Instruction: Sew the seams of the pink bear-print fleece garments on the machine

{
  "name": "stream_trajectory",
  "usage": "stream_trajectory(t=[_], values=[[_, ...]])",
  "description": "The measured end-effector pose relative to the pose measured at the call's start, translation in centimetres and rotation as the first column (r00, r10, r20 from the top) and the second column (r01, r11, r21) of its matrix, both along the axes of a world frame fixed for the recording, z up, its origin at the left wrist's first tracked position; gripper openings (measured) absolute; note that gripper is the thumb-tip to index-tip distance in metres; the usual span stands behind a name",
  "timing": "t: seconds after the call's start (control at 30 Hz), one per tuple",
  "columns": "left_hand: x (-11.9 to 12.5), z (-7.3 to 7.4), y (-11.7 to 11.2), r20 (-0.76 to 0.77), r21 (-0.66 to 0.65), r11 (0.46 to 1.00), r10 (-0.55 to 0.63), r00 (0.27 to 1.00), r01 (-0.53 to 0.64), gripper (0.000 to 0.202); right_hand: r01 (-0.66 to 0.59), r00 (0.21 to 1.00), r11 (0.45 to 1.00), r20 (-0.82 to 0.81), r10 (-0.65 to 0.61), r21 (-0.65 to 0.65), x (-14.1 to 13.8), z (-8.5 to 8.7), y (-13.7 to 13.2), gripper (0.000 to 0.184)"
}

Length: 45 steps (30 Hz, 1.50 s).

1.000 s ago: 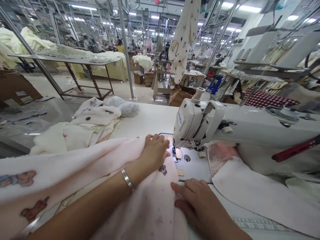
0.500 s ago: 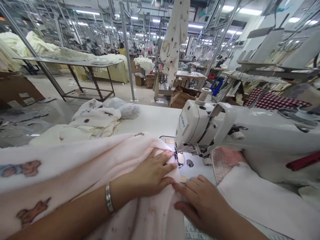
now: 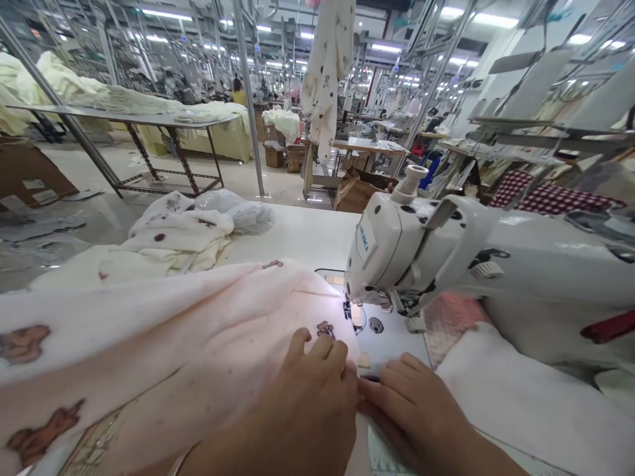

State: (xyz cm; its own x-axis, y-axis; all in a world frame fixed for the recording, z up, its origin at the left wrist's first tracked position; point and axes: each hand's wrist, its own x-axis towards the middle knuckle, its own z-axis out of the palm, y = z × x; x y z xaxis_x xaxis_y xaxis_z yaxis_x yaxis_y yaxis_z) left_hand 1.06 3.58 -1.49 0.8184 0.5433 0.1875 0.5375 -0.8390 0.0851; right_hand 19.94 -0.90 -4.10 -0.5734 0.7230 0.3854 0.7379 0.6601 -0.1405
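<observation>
My left hand (image 3: 312,403) has slid back beside my right hand (image 3: 417,410). Both press the cloth (image 3: 223,324) flat, fingers together. The needle (image 3: 353,311) lies just above them.

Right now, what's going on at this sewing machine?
A person works at a white sewing machine. The left hand lies on a pink printed fleece cloth, the right hand meets it at the cloth's edge, both just short of the presser foot. Whether either has a grip on the edge is unclear.
</observation>
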Motion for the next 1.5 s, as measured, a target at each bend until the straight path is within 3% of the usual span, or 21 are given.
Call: stream_trajectory(t=[0.1, 0.17, 0.3, 0.47, 0.57, 0.8, 0.97, 1.13, 1.3, 1.5], values=[[0.1, -0.7, -0.7, 0.034, 0.098, 0.995, 0.03, 0.999, -0.033, 0.022, -0.024, 1.0, 1.0, 0.008, 0.024, -0.009, 0.1, -0.1, -0.3, 0.013], [0.1, -0.7, -0.4, 0.038, 0.162, 0.987, -0.019, 0.999, 0.012, 0.009, -0.028, 0.999, 0.998, 0.032, 0.029, -0.058, 0.0, -0.2, -0.4, 0.013], [0.0, -0.2, 0.1, 0.019, 0.322, 0.942, -0.108, 0.994, 0.097, 0.018, -0.016, 0.998, 0.995, 0.057, 0.022, -0.098, -0.1, -0.3, -0.4, 0.015], [-0.1, -1.7, -0.2, -0.026, 0.213, 0.969, -0.123, 0.992, 0.126, 0.01, -0.012, 0.998, 0.995, 0.055, 0.018, -0.103, -0.2, -0.3, -0.5, 0.015], [-0.4, -2.7, 0.1, 0.034, 0.166, 0.978, -0.137, 0.99, 0.129, 0.019, -0.019, 0.999, 0.997, 0.043, 0.023, -0.076, 0.0, -0.4, -0.5, 0.014], [-1.5, -1.8, 2.5, 0.219, -0.166, 0.972, -0.125, 0.968, 0.164, 0.023, 0.007, 0.999, 1.0, 0.049, -0.007, 0.008, 0.2, -0.1, 0.4, 0.017], [-1.3, -1.8, 4.9, 0.215, -0.165, 0.966, -0.16, 0.963, 0.197, 0.025, 0.086, 0.99, 0.996, 0.111, -0.085, -0.002, 0.2, 0.3, 1.9, 0.024], [-0.8, -1.8, 6.7, 0.21, -0.149, 0.976, -0.127, 0.969, 0.16, 0.024, 0.153, 0.976, 0.988, 0.157, -0.15, -0.008, 0.7, 0.4, 3.7, 0.032], [-0.8, -2.0, 7.0, 0.229, -0.14, 0.977, -0.128, 0.965, 0.163, 0.025, 0.181, 0.98, 0.982, 0.076, -0.184, 0.044, 1.1, 0.0, 3.5, 0.028], [-0.6, -2.2, 6.9, 0.246, -0.142, 0.981, -0.092, 0.965, 0.129, 0.022, 0.207, 0.976, 0.978, 0.069, -0.207, -0.003, 0.8, -0.1, 2.5, 0.028]])
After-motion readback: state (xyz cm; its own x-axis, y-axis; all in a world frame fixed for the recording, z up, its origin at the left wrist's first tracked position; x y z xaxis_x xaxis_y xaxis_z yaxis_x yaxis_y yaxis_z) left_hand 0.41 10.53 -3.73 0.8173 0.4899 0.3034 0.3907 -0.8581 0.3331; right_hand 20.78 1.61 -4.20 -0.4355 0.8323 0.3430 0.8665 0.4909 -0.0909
